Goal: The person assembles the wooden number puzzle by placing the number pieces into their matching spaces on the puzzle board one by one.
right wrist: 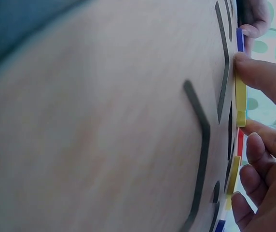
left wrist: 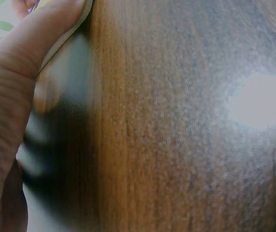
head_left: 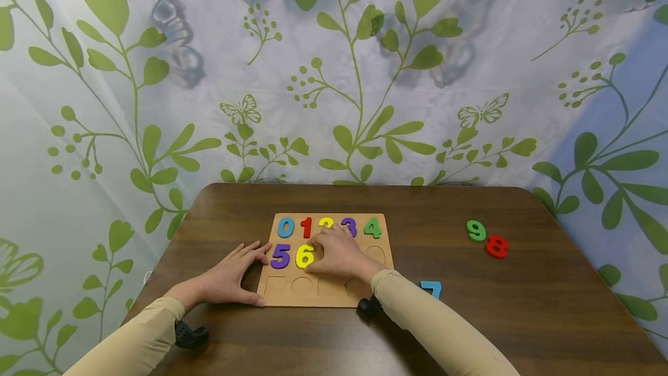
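Observation:
A wooden number board [head_left: 284, 299] lies on the table, its top row filled with 0, 1, 2, 3 and 4 pieces. On its second row are a purple number 5 [head_left: 280, 256] and a yellow number 6 [head_left: 305, 256]. My right hand [head_left: 339, 252] pinches the 6, with the thumb [right wrist: 261, 75] at one end and the index finger at the other. The right hand partly covers the yellow 2 [head_left: 326, 223]. My left hand [head_left: 229, 277] rests at the board's left edge, fingers spread, its thumb [left wrist: 46, 31] on the near corner.
A blue number 7 [head_left: 431, 288] lies right of the board, partly hidden by the right sleeve. Farther right on the brown table [head_left: 443, 208] lie a green number 9 [head_left: 476, 230] and a red number 8 [head_left: 496, 246]. A leaf-patterned curtain [head_left: 334, 74] hangs behind.

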`<state>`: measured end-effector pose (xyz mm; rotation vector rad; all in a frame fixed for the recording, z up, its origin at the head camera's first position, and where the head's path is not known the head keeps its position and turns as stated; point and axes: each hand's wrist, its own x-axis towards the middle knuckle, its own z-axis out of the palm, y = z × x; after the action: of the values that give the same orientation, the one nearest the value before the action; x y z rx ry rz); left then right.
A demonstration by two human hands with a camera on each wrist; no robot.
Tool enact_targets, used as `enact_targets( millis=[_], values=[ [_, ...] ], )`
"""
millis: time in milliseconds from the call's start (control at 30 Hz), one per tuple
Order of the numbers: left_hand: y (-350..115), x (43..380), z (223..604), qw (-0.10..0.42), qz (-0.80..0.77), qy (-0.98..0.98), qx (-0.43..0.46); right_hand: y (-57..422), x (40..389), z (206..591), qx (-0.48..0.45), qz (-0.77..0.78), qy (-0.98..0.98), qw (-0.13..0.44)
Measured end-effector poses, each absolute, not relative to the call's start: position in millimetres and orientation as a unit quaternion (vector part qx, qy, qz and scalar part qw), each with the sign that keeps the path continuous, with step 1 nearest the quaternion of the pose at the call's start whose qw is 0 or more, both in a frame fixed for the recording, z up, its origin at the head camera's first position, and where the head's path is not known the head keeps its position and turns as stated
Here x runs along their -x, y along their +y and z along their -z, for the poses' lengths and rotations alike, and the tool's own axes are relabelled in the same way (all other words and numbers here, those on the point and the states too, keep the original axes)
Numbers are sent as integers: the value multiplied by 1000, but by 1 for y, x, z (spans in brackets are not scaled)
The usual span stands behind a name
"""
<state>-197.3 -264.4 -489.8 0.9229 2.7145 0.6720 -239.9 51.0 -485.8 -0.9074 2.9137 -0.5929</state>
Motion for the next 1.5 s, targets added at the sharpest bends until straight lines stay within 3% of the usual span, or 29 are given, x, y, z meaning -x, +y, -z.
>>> enact_targets(
  millis=[1233, 1500],
  values=[
    [-262, 193, 490, 95, -236, 914, -316, 52, 236, 477, 294, 177, 939, 21],
    [-263, 193, 491, 94, -233, 915, -315, 74, 241, 453, 287, 209, 935, 8]
  ],
)
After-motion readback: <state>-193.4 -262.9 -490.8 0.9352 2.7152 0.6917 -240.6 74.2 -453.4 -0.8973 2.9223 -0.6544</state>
